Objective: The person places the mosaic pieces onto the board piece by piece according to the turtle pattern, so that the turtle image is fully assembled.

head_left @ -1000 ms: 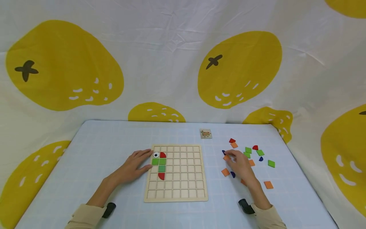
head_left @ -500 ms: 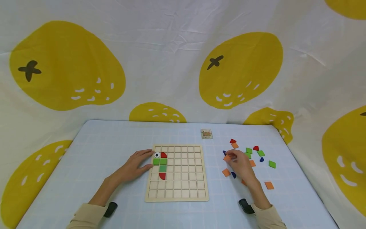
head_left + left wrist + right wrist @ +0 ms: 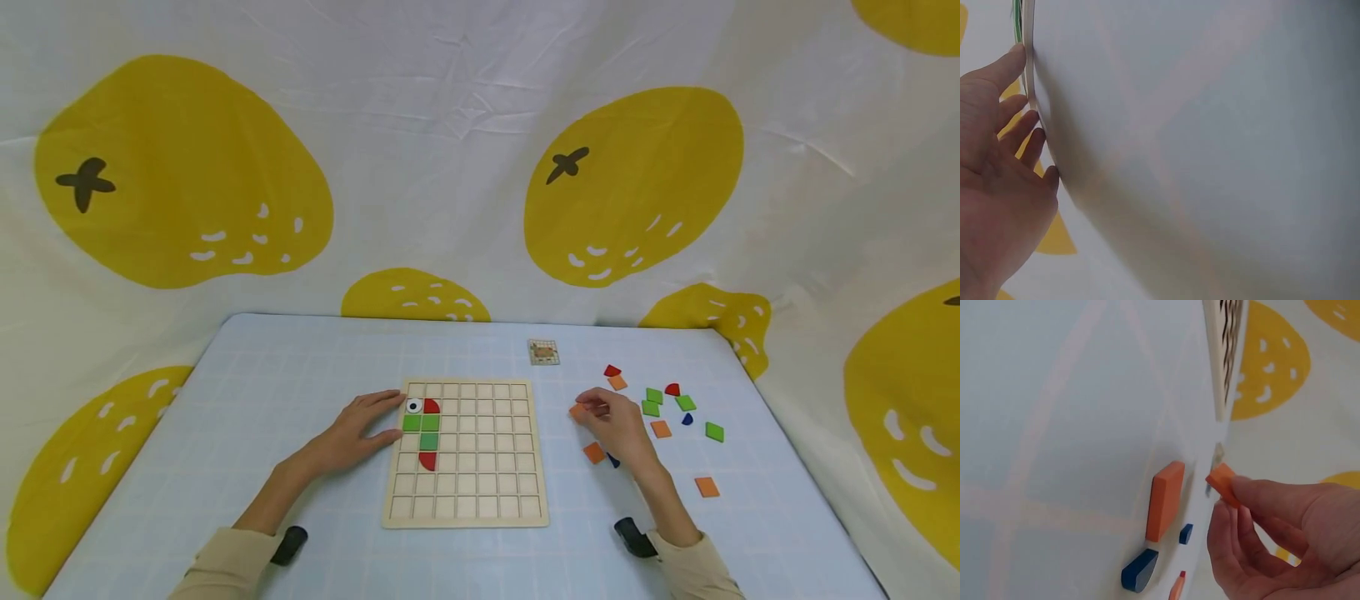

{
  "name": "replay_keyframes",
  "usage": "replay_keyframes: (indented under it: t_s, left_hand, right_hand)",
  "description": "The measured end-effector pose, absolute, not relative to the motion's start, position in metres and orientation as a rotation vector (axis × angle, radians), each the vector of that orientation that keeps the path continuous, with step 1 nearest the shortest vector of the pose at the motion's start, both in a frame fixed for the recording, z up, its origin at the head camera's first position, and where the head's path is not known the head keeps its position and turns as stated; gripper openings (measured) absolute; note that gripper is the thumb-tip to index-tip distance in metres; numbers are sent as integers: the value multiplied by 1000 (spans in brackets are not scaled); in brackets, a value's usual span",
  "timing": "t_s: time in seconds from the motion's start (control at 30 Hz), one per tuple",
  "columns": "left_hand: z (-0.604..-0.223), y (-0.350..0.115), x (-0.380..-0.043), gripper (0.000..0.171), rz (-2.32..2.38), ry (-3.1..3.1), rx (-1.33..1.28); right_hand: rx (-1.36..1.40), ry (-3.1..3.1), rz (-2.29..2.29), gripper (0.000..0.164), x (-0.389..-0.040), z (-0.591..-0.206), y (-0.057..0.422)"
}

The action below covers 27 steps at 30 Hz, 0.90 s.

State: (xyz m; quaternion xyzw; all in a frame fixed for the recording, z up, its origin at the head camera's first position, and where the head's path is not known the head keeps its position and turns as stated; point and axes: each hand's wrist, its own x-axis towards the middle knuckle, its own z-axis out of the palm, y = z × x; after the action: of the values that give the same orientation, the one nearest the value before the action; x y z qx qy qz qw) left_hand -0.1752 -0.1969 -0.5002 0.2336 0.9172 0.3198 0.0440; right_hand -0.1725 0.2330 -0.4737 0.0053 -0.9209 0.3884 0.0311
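Observation:
A wooden grid board [image 3: 480,483] lies on the table. On its left side sit an eye tile [image 3: 414,406], a red quarter-round tile [image 3: 431,406], several green tiles [image 3: 422,423] and a second red tile [image 3: 427,461]. My left hand [image 3: 352,437] rests at the board's left edge, fingers extended, fingertips touching the rim, as the left wrist view also shows. Right of the board, my right hand [image 3: 618,425] pinches an orange square tile [image 3: 1224,481] between thumb and fingers, above the table. Below it lie another orange tile [image 3: 594,452] and a dark blue piece [image 3: 613,460], partly hidden by the hand.
Loose tiles are scattered at the right: green squares [image 3: 651,407], red pieces [image 3: 672,389], a blue half-round [image 3: 687,419] and orange squares [image 3: 707,487]. A small picture card [image 3: 543,352] lies behind the board. A patterned cloth [image 3: 420,167] hangs beyond the table's far edge.
My right hand has moved left toward the board, carrying the orange tile away from the scattered pieces. The left hand stays at the board's edge. The head view has shifted slightly.

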Motion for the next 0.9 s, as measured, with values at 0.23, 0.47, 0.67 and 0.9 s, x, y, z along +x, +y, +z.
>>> replay_keyframes:
  t_s: [0.23,0.47,0.67,0.9]
  left_hand:
    - [-499,-198,-174,62,966,2799,694]
    - [-500,-198,-175,62,966,2796,710]
    - [-501,-199,-176,62,968,2796,717]
    - [-503,-200,-177,62,968,2804,730]
  right_hand:
    - [104,-2788,1281,13,-176,-474,216]
    - [139,-2770,1319,13,-178,-474,198]
    - [127,-2774,1363,13,-180,-471,179]
    - [211,-2748,1429,12,-178,-470,159]
